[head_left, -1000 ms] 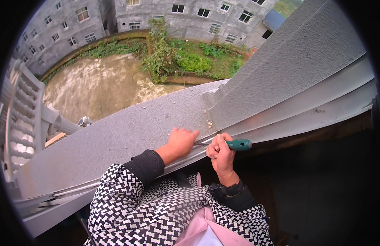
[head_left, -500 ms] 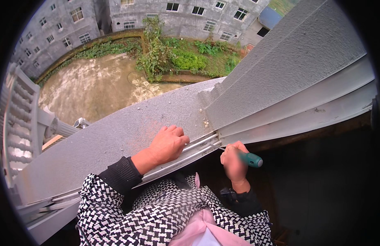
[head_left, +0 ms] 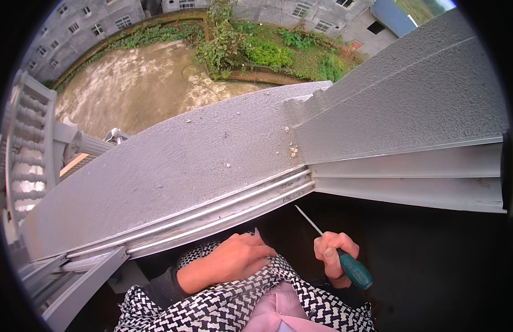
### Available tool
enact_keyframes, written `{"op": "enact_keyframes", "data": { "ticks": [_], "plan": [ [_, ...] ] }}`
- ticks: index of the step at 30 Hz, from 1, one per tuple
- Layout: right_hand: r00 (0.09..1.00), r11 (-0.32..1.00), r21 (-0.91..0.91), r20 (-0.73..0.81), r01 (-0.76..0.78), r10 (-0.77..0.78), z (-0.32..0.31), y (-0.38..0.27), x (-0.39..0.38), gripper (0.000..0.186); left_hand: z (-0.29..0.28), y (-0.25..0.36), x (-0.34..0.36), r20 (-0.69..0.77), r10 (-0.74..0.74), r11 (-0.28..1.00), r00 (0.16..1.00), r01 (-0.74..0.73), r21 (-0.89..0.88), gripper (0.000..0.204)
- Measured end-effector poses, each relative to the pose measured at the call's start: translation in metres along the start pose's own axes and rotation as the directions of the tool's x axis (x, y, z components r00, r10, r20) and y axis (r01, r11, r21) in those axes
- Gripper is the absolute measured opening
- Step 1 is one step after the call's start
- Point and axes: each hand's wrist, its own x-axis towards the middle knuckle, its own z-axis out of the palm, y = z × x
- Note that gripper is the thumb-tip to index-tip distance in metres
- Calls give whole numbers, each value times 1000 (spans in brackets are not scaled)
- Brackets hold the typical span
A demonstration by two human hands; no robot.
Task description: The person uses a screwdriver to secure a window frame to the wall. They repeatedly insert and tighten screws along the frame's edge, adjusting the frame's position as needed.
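My right hand (head_left: 336,252) is closed round a screwdriver with a dark green handle (head_left: 355,271). Its thin metal shaft (head_left: 309,219) points up and to the left, the tip just short of the white window track (head_left: 228,213) and not touching it. My left hand (head_left: 231,259) is in front of my body with its fingers curled in, against the edge of my black-and-white patterned jacket (head_left: 206,299). Whatever those fingers hold, if anything, is hidden.
Beyond the track lies a rough grey sill (head_left: 173,160) with small crumbs of debris (head_left: 293,150) near the corner. A white window jamb (head_left: 406,166) and grey wall (head_left: 400,105) rise at right. A sash frame (head_left: 87,288) stands at lower left. Past the sill is a drop to a yard (head_left: 129,83).
Both hands have drawn back from the track toward my body. The screwdriver tip has come away from the track's right end. The view has shifted slightly.
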Motion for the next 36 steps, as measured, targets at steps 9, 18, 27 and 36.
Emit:
{"op": "enact_keyframes", "data": {
  "ticks": [9,18,27,36],
  "plan": [
    [679,587,-343,-329,-733,656,9,78,-66,23,84,-136,-137,237,-454,594,859,490,-638,49],
    [736,591,-469,-225,-656,639,38,132,-101,20,171,-206,-149,329,-484,413,811,543,-731,50],
    [752,532,-615,-158,-583,640,25,109,-88,19,173,-188,-137,236,-501,487,833,497,-718,47],
    [681,478,-573,-203,-665,704,-10,141,-122,20,189,-195,-111,257,-549,459,795,544,-702,44]
  ]
}}
